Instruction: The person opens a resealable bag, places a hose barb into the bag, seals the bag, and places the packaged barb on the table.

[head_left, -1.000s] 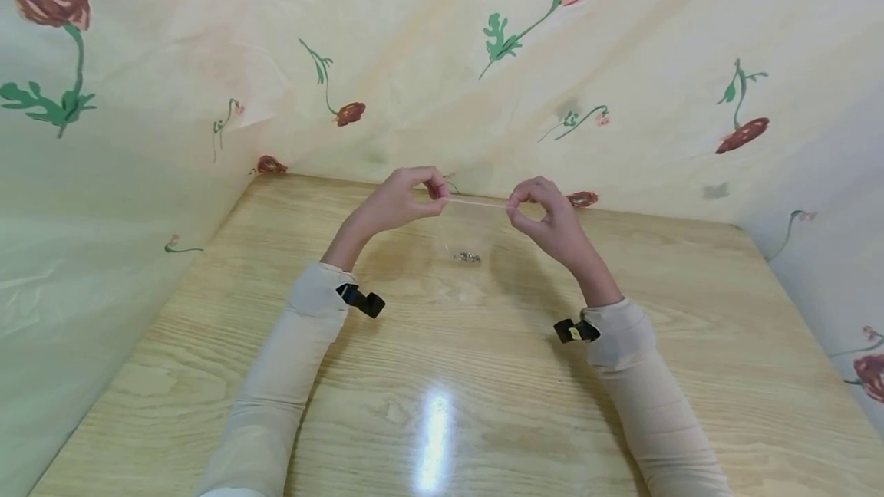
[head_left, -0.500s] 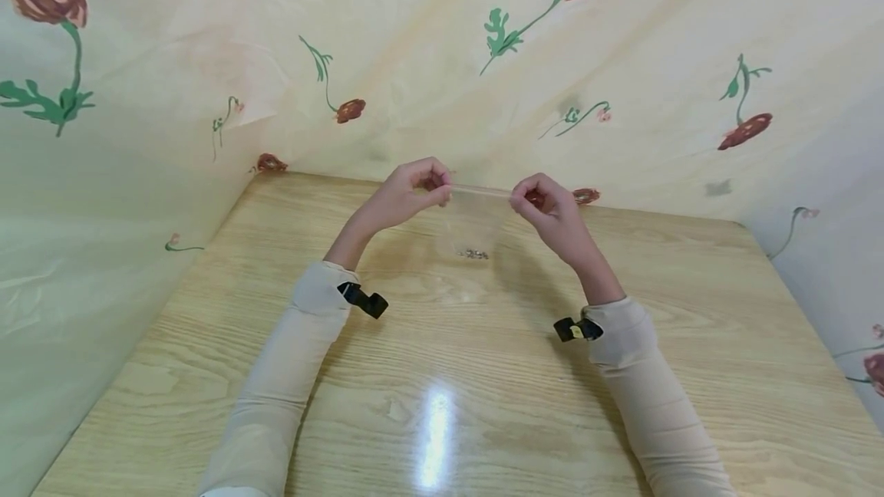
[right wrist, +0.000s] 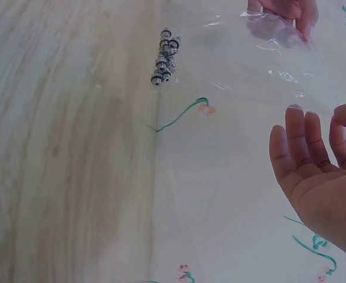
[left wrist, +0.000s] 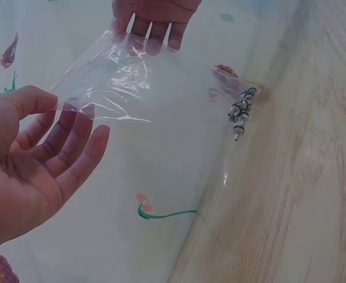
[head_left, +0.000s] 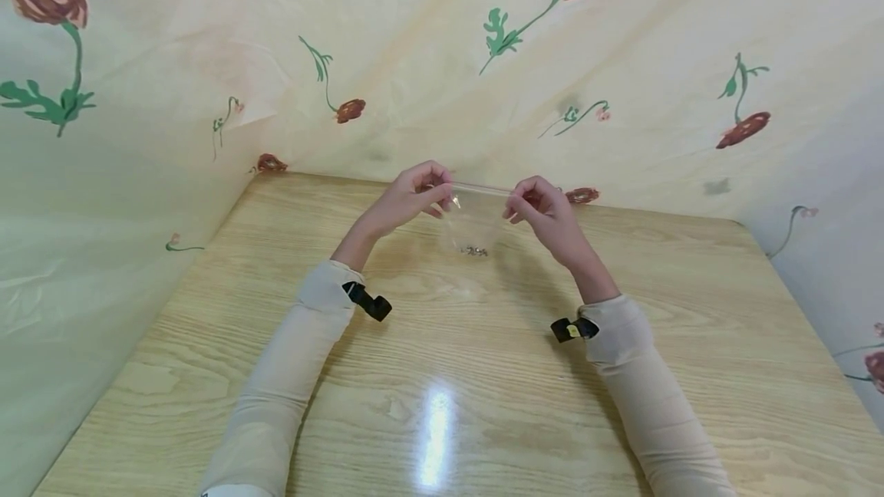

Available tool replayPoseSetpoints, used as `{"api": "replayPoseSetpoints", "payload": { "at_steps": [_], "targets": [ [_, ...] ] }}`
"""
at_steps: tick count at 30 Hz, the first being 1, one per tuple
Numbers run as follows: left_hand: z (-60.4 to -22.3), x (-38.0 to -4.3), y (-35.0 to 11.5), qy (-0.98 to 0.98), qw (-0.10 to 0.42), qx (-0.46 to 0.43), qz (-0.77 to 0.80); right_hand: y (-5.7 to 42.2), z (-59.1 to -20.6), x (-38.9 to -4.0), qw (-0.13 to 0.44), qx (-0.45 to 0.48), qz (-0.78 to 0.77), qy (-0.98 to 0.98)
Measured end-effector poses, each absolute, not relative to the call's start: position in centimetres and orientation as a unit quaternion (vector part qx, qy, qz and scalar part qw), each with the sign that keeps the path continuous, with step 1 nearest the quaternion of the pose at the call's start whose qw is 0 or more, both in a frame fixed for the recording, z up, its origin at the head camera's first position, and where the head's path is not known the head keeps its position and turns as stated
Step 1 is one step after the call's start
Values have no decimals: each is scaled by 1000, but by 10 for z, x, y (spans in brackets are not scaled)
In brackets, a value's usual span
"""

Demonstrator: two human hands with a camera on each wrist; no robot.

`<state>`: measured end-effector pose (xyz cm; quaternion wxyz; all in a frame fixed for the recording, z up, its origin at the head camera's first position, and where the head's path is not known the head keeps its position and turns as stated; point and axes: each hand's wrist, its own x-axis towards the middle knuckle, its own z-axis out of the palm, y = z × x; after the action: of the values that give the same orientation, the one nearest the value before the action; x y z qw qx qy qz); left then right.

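A clear plastic zip bag (head_left: 476,221) hangs upright between both hands near the table's far edge. Several small metal fittings with dark rings (left wrist: 240,112) lie gathered in its bottom; the right wrist view shows these fittings (right wrist: 165,58) too. My left hand (head_left: 412,194) pinches one top corner of the bag between thumb and index finger, its other fingers spread along the film. The opposite top corner is pinched by my right hand (head_left: 545,213), thumb against index finger. Between the two hands the top edge is pulled straight.
The wood-grain table (head_left: 442,351) lies beneath, with a bright light reflection near the front. Pale flowered sheeting (head_left: 414,44) rises behind the table and along its sides. Each sleeve cuff carries a black wrist camera, the left camera (head_left: 367,302) and the right camera (head_left: 575,330).
Both hands rose slightly with the bag over the first half second, then stayed nearly still. The left hand has shifted a little right, and its lower fingers now show beneath the thumb.
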<state>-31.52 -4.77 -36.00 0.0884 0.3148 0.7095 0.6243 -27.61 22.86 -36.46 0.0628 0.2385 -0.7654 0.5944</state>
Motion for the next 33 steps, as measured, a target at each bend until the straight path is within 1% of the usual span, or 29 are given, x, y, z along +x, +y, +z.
{"api": "replayPoseSetpoints", "payload": {
  "at_steps": [5,10,15,27,33],
  "targets": [
    [-367,-319,-46,706,106,295,635,229,-371,-278,27,222,620,-752],
    [-373,-323,-44,703,110,286,642,229,-376,-279,17,208,627,-750],
    [-376,-326,-46,708,105,274,643,226,-380,-281,17,199,626,-754],
    [-376,-324,-46,721,124,274,624,227,-384,-281,26,184,612,-769],
    [-377,-323,-44,723,125,273,622,226,-385,-281,25,190,613,-767]
  ]
}}
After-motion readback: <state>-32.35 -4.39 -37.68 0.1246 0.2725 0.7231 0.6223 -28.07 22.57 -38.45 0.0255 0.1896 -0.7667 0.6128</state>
